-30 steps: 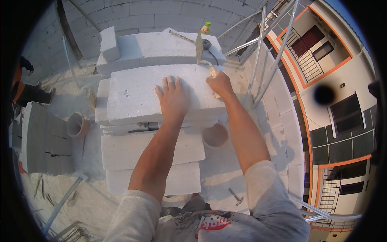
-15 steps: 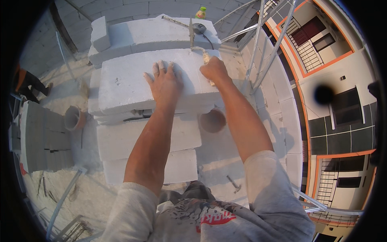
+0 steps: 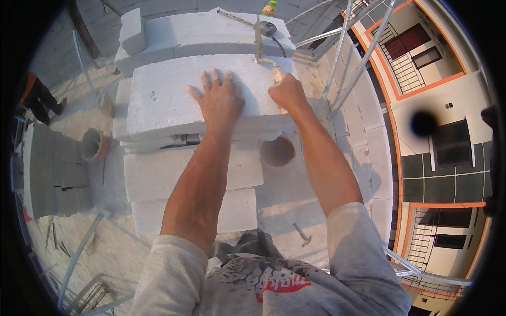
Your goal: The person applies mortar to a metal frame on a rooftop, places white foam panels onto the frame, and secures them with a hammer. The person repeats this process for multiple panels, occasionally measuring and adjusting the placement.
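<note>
A large white aerated concrete block (image 3: 163, 100) lies across stacked blocks in front of me. My left hand (image 3: 220, 100) rests flat on its top, fingers spread and dusted white. At the block's right end my right hand (image 3: 288, 94) is closed around the pale handle of a trowel (image 3: 258, 39). Its cranked neck shows above my fist, and the thin blade stands nearly edge-on to me, pointing away. Whether the blade touches the block's end is hard to make out.
Behind lies another block (image 3: 184, 32) carrying a dark rounded object (image 3: 268, 28) with a cord; a bottle (image 3: 269, 8) stands beyond. Round buckets (image 3: 278, 151) (image 3: 95, 144) flank the stack. A hammer (image 3: 302, 235) lies on the floor. Metal scaffold poles (image 3: 363, 52) rise at right; a person (image 3: 39, 97) stands far left.
My right hand and the trowel have shifted slightly right in the picture. My left hand stays flat on the block, and the whole view has tilted a little.
</note>
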The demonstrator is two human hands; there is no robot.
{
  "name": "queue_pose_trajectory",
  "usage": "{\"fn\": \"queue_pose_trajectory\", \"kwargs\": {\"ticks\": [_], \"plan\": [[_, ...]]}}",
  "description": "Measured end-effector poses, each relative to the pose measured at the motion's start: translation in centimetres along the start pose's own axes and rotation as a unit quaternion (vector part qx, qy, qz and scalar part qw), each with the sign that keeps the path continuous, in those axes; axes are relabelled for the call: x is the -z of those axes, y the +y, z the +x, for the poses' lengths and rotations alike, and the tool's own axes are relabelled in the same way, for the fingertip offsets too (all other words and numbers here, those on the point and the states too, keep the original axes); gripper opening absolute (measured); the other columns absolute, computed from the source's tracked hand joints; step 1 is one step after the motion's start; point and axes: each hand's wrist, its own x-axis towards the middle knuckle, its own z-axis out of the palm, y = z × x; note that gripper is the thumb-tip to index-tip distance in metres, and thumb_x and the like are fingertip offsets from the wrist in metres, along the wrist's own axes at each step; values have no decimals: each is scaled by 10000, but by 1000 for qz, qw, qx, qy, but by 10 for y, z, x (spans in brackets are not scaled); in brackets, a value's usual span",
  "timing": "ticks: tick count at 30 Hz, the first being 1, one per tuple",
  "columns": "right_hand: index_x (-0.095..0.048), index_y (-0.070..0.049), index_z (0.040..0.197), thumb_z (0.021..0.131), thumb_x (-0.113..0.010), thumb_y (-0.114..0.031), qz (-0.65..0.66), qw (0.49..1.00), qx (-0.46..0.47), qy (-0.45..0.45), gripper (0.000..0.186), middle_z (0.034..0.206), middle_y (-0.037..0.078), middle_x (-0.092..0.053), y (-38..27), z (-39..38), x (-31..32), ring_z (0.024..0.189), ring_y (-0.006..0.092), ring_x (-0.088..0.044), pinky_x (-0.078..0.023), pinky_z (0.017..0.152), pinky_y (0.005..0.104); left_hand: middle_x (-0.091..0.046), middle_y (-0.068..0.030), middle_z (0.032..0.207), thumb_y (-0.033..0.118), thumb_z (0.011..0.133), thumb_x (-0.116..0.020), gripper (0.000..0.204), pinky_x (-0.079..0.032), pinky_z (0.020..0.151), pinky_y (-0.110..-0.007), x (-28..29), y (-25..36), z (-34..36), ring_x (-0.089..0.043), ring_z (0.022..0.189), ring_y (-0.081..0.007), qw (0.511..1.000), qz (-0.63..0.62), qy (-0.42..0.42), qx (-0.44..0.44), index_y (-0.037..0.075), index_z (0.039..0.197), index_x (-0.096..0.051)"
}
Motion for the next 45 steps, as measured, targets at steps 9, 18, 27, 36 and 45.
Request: {"fn": "queue_pose_trajectory", "kwargs": {"ticks": [9,18,27,36,45], "plan": [[-553,107,1052,741,-616,-127,-24,999,20,12,394,1024,341,-640,10,-26,1,981,451,-645,-523,880,457,-354,-89,1539,334,980,-431,464,-19,1155,-622,3,1,2,-202,1466,-292,1000,-14,-24,-3,203,1422,-487],[-520,110,1007,769,-592,-114,-17,999,43,15,334,953,368,-632,30,-71,0,920,484,-644,-526,840,498,-363,-83,1535,345,977,-435,456,-35,1152,-627,2,1,1,-210,1462,-308,1000,-6,-10,1,214,1407,-509],[-479,81,999,780,-596,-111,-9,998,53,15,314,874,341,-638,41,-99,-1,859,481,-644,-522,784,518,-383,-94,1522,367,972,-454,456,-45,1151,-627,-1,-2,1,-240,1445,-334,1000,-1,-2,-6,207,1393,-526],[-457,33,967,771,-628,-111,-19,999,34,29,297,759,303,-621,94,-211,-11,755,488,-630,-508,683,528,-392,-53,1520,440,983,-438,465,-60,1151,-635,-2,-1,6,-220,1464,-302,999,37,12,-3,255,1403,-514],[-533,49,991,767,-645,-212,99,982,38,154,362,827,229,-647,81,-161,28,765,380,-662,-517,697,439,-384,-95,1520,330,984,-433,426,-25,1121,-685,3,3,-3,-229,1454,-333,1000,-10,8,0,216,1379,-541]]}}
